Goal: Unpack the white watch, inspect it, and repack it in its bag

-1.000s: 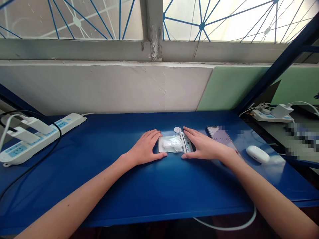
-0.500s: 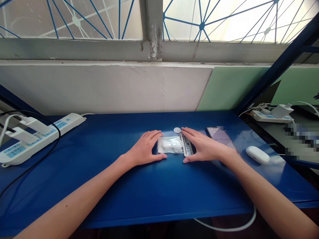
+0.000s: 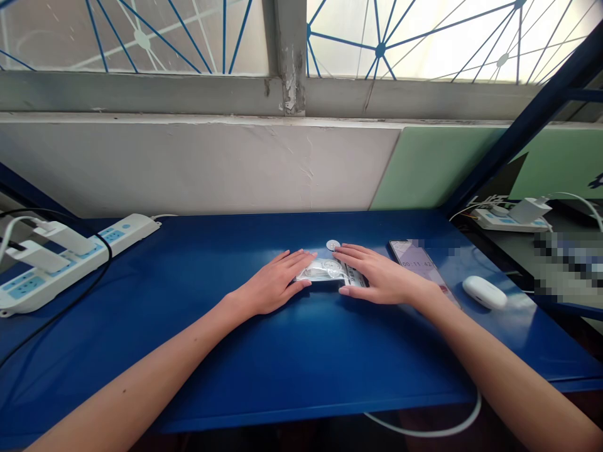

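A clear plastic packet (image 3: 323, 270) with white contents, which I cannot make out, lies between my hands on the blue desk. My left hand (image 3: 276, 282) grips its left end, fingers over the top and thumb along the near edge. At the right end, my right hand (image 3: 377, 273) closes over a printed white card (image 3: 354, 276), its thumb at the near corner. Whether card and packet are joined is hidden by the fingers. A small round white piece (image 3: 332, 245) sits just beyond my right fingertips.
A phone (image 3: 417, 260) lies right of my right hand, with a white earbud case (image 3: 485, 292) beyond it. On the left stands a power strip (image 3: 134, 227) with white plugs and a black cable (image 3: 85, 290). A white cable (image 3: 438, 433) hangs below the front edge.
Both hands have closed in on the packet's ends, fingers now covering more of it. The packet looks tilted and shallower than before.
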